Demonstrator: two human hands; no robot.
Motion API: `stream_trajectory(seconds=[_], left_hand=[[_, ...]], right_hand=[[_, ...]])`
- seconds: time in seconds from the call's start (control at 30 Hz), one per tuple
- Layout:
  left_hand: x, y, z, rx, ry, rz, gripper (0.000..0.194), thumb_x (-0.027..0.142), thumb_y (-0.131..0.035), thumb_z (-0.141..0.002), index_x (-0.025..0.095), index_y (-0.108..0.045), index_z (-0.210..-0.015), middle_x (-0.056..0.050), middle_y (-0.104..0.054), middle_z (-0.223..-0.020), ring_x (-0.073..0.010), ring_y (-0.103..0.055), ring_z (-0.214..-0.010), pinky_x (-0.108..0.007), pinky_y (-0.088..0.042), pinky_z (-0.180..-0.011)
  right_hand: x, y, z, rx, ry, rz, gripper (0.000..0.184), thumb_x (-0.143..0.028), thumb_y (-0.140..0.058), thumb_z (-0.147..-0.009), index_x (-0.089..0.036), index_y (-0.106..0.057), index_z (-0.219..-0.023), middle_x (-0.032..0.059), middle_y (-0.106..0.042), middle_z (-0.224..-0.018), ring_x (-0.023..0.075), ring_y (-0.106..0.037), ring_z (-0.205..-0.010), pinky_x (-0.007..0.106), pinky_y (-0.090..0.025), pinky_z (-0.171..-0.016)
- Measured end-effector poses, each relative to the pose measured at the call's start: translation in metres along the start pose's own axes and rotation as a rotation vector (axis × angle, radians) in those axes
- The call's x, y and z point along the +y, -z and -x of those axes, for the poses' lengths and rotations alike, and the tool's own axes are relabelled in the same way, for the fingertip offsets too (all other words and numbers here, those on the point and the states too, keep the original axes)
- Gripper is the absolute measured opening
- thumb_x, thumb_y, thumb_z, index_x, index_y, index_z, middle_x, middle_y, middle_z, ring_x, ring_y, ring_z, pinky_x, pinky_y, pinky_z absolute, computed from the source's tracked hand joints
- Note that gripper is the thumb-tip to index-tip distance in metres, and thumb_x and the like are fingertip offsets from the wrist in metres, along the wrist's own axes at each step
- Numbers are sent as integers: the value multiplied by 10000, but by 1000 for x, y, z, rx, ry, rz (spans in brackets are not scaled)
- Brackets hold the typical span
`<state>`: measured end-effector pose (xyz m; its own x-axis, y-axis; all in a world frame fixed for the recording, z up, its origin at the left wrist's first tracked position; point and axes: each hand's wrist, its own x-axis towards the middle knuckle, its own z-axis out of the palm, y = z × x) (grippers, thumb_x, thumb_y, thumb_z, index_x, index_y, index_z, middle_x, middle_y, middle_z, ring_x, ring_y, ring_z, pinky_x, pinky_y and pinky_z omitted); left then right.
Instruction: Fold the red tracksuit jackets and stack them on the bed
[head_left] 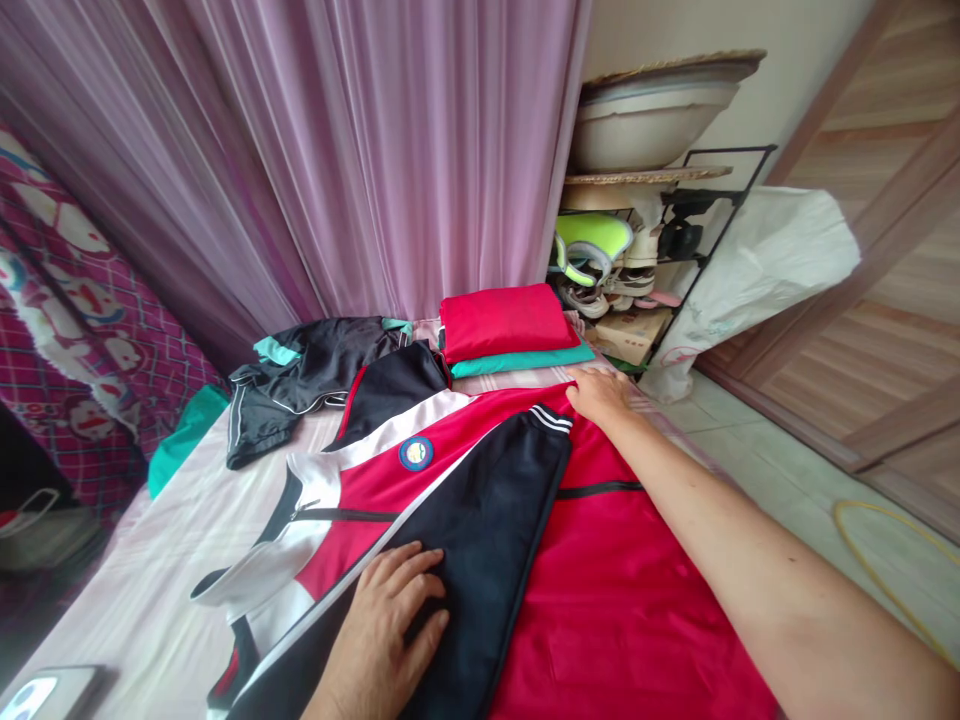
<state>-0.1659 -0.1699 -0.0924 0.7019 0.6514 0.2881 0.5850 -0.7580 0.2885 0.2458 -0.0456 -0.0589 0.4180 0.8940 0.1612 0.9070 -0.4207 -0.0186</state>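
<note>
A red, black and white zip jacket [450, 470] with a round badge lies spread on the bed, its white collar to the left. One black sleeve [480, 520] is folded across its front, the striped cuff pointing away from me. My left hand [394, 610] rests on this sleeve with its fingers spread. At the far right edge of the jacket, my right hand [600, 395] has its fingers closed on the red fabric; the fingertips are partly hidden.
Beyond the jacket lie folded red clothes [506, 322] on a teal piece [525, 360]. Black shorts [300, 370] lie to their left. A phone [56, 692] is at the near left. A shoe rack [720, 230] stands past the bed, beside a white bag [780, 260].
</note>
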Motion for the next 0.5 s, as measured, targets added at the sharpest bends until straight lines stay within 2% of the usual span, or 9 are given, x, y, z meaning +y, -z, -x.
stream_trajectory(seconds=[0.07, 0.17, 0.27, 0.37, 0.43, 0.5], left_hand=[[-1, 0, 0, -12, 19, 23, 119, 316, -582, -904, 277, -685, -949, -53, -704, -1225, -272, -602, -1203, -476, -539, -966], [0, 1, -1, -22, 27, 41, 126, 315, -570, -911, 276, -686, -938, -47, -710, -1215, -269, -602, -1201, -481, -535, -962], [1, 2, -2, -16, 1, 23, 133, 303, -560, -914, 271, -686, -940, -44, -709, -1219, -268, -601, -1200, -481, -528, -960], [2, 1, 0, 24, -46, -19, 162, 277, -558, -913, 275, -686, -1013, -41, -701, -1238, -264, -596, -1206, -486, -504, -985], [2, 0, 1, 52, -79, -40, 224, 264, -563, -911, 285, -674, -1105, -38, -691, -1261, -261, -589, -1217, -489, -489, -1001], [3, 0, 2, 57, -103, -42, 273, 261, -569, -909, 293, -665, -1162, -39, -685, -1274, -261, -584, -1225, -482, -483, -1004]], right_hand=[[-17, 9, -1, 18, 110, -62, 411, -275, -428, -930, -256, -654, -1272, 85, -674, -1284, 269, -571, -1203, 417, -400, -1002], [-57, 18, -6, -67, 206, -171, 426, -388, -408, -953, -255, -663, -1268, 78, -702, -1238, 258, -614, -1149, 364, -446, -944], [-104, 20, -11, -219, 285, -234, 511, -529, -510, -895, -241, -642, -1296, 77, -699, -1242, 258, -612, -1158, 327, -464, -917], [-141, 17, -16, -395, 313, -210, 435, -478, -629, -829, -231, -703, -1180, 67, -759, -1049, 246, -654, -1058, 304, -488, -867], [-156, 12, -18, -393, 313, -193, 345, -405, -603, -861, -226, -713, -1135, 75, -748, -1086, 246, -647, -1073, 316, -485, -890], [-166, 3, -19, -271, 294, -216, 348, -378, -490, -938, -216, -672, -1188, 101, -702, -1207, 257, -616, -1141, 355, -466, -942]])
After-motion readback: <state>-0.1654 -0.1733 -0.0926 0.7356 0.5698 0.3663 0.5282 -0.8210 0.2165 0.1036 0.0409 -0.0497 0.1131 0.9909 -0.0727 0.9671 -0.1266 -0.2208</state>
